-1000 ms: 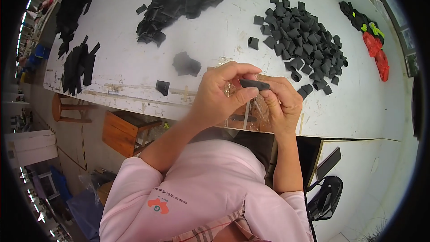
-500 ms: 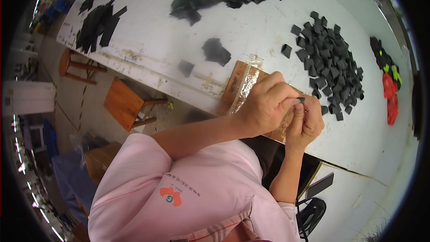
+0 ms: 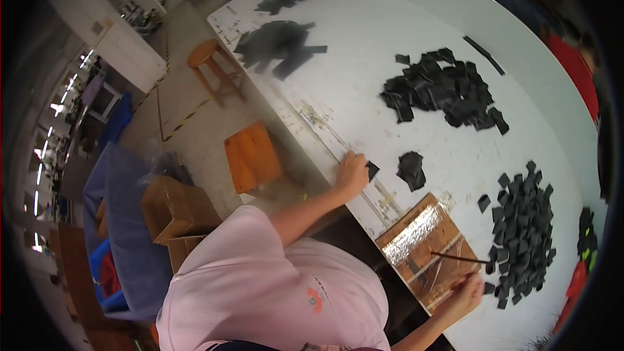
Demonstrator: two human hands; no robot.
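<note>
My left hand [image 3: 353, 174] is at the table edge, its fingers closed on a flat black square piece [image 3: 372, 170]. A small stack of similar black pieces [image 3: 411, 170] lies just to its right. My right hand [image 3: 467, 295] is beside the near right edge of a brown wooden board [image 3: 429, 203], its fingers curled; what they hold, if anything, is hidden. A thin dark stick [image 3: 460, 258] lies across the board, above that hand. A shiny clear-taped strip [image 3: 412, 237] covers part of the board. Right of the board spreads a heap of small folded black pieces [image 3: 522, 234].
Flat black pieces form a pile [image 3: 445, 91] farther back on the white table [image 3: 351, 84]. Black strips [image 3: 279, 45] lie at the far left. Beyond the table edge stand a wooden stool [image 3: 207, 55], an orange wooden seat [image 3: 250, 159] and a cardboard box [image 3: 172, 208].
My hands were together over the board, pinching a small black thing; now they are apart. The left has gone left to the single black square, the right down beside the board. The view has turned.
</note>
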